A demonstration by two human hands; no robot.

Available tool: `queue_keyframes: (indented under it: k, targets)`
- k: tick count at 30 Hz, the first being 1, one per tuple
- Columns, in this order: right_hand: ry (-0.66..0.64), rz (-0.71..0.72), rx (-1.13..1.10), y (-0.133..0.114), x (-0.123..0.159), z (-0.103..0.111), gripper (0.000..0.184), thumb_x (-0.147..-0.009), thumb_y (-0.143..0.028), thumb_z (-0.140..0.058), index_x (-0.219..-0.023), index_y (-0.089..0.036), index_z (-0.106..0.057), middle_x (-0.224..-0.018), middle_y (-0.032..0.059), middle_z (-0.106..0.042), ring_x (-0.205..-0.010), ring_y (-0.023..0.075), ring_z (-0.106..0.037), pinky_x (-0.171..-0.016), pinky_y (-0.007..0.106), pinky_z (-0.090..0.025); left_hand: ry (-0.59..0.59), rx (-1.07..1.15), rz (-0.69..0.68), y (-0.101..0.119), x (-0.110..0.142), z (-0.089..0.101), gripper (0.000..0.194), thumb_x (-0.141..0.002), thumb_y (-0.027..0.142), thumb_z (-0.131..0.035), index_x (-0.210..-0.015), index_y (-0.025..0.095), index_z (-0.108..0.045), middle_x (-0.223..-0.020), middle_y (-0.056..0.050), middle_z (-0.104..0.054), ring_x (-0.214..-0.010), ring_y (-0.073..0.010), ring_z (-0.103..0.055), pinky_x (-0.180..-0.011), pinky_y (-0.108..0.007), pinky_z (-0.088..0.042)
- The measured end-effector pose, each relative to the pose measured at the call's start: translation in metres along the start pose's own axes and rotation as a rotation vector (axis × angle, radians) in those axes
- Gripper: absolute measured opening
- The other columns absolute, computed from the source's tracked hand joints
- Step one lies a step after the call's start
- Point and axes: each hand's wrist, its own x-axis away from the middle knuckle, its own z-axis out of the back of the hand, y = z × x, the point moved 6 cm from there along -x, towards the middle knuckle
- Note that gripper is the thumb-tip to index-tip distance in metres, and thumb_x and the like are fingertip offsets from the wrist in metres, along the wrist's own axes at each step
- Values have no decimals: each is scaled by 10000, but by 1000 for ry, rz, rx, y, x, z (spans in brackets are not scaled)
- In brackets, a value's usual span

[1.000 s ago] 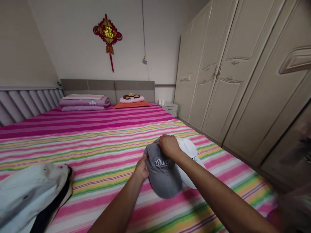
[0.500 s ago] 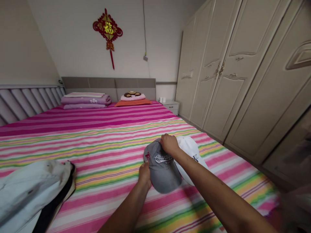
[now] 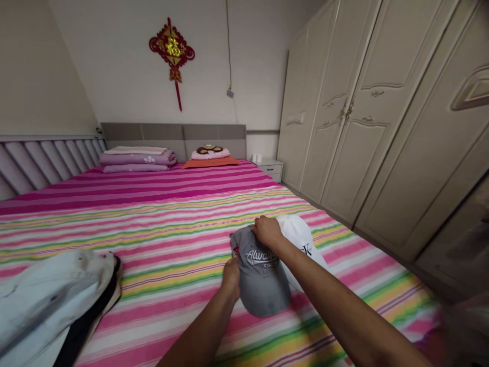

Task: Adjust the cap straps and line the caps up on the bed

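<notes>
A grey baseball cap (image 3: 263, 288) with white "Always" lettering is held between both hands above the striped bedspread, its brim towards me. My left hand (image 3: 231, 278) grips the cap's left side near the brim, thumb on the outside. My right hand (image 3: 267, 232) is closed on the crown at the top, fingers partly hidden behind the knuckles. Just right of it lies a white baseball cap (image 3: 296, 232) with dark letters, partly covered by the grey cap and my right forearm.
More caps, a pale one (image 3: 53, 290) outermost, lie nested at the lower left. Folded purple bedding (image 3: 137, 159) and an orange pillow (image 3: 210, 162) rest by the headboard (image 3: 214, 133). A tall wardrobe (image 3: 344, 148) runs along the right, with a nightstand (image 3: 270, 169) beside the bed.
The grey cap has shifted slightly right and down in view, its brim dipping lower. Both hands keep their hold, and the left has moved a little right with it.
</notes>
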Motion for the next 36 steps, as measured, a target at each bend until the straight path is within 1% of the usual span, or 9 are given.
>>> queue_keyframes:
  k: [3,6,10,14,20,24,28,32,36]
  targets:
    - [5,-12,-21,5,2,-4,274,-856,-351,-461,-983,-133,-567,-976,63,-609,-866,177,-582,-758,383,-466,22,12,78,4,3,1,175,-756,240,-532,-845,114,-612,-645,-81,-683,-690,-221,-646,-717,-341,-463]
    - [40,-18,-44,9,5,-6,269,-865,-349,-443,-971,-136,-568,-967,59,-608,-862,174,-579,-751,375,-464,-23,42,158,11,3,0,259,-786,252,-489,-936,73,-600,-666,-109,-687,-708,-237,-650,-759,-375,-462]
    - [90,-50,-66,12,9,-8,260,-870,-336,-431,-944,-131,-573,-944,59,-607,-850,175,-575,-755,378,-451,-54,90,171,19,0,-1,309,-799,173,-436,-1066,64,-547,-631,-82,-682,-711,-222,-653,-813,-374,-442]
    - [118,-88,-100,13,9,-8,249,-862,-320,-439,-924,-124,-580,-929,73,-612,-840,186,-574,-747,367,-425,-58,97,162,16,-3,-7,352,-825,243,-406,-1106,64,-522,-633,-82,-681,-754,-232,-648,-818,-388,-434]
    - [178,-146,-217,28,21,7,219,-845,-310,-423,-871,-167,-586,-917,89,-620,-802,192,-585,-634,275,-362,-26,-39,75,16,-3,-7,309,-826,313,-388,-955,111,-583,-698,-82,-680,-744,-221,-641,-771,-380,-449]
    - [223,-190,-316,48,59,12,211,-850,-282,-377,-828,-192,-566,-884,60,-630,-807,183,-579,-605,253,-340,79,-267,-77,35,2,10,232,-775,326,-471,-802,117,-569,-646,-76,-646,-599,-188,-613,-649,-346,-462]
    - [180,-208,-415,53,117,-17,242,-839,-339,-370,-708,-209,-525,-690,19,-627,-647,164,-581,-534,236,-336,199,-498,-406,77,8,13,158,-686,288,-553,-772,156,-565,-711,-28,-635,-688,-149,-588,-699,-287,-428]
    - [68,-263,-559,42,165,-66,322,-823,-441,-355,-596,-220,-413,-562,10,-581,-544,160,-549,-493,237,-321,122,-741,-616,110,9,-23,90,-602,235,-596,-654,166,-620,-706,-30,-637,-764,-185,-567,-770,-307,-399]
    - [-14,-351,-645,36,189,-100,358,-834,-483,-303,-599,-228,-394,-553,15,-580,-555,171,-550,-507,252,-311,41,-881,-717,121,13,-59,63,-583,193,-598,-634,183,-635,-748,-28,-644,-819,-191,-561,-826,-318,-383]
